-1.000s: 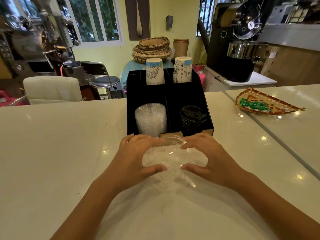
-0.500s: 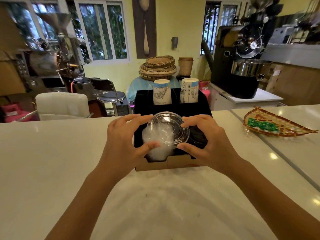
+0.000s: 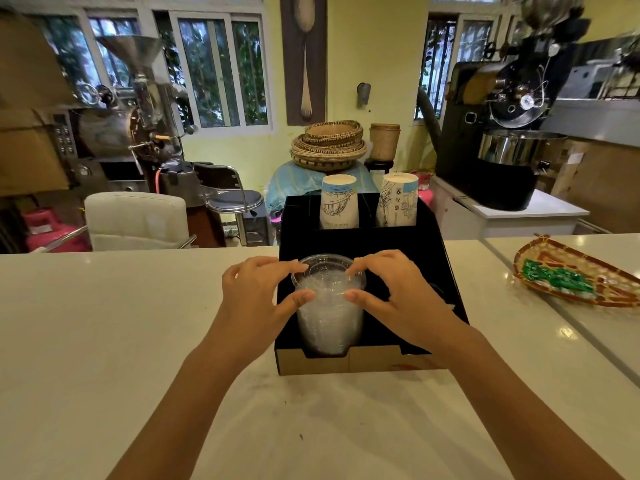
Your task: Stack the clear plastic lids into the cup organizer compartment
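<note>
At the centre of the frame the tall stack of clear round plastic lids stands in the front-left compartment of the black cardboard cup organizer, its top rising above the low front wall. The left hand and right hand pinch the uppermost lids from either side, thumbs in front and curled fingers behind the rim, probably to square them onto the pile. Two printed paper cup stacks fill the rear compartments, and the organizer sits on the white counter
</note>
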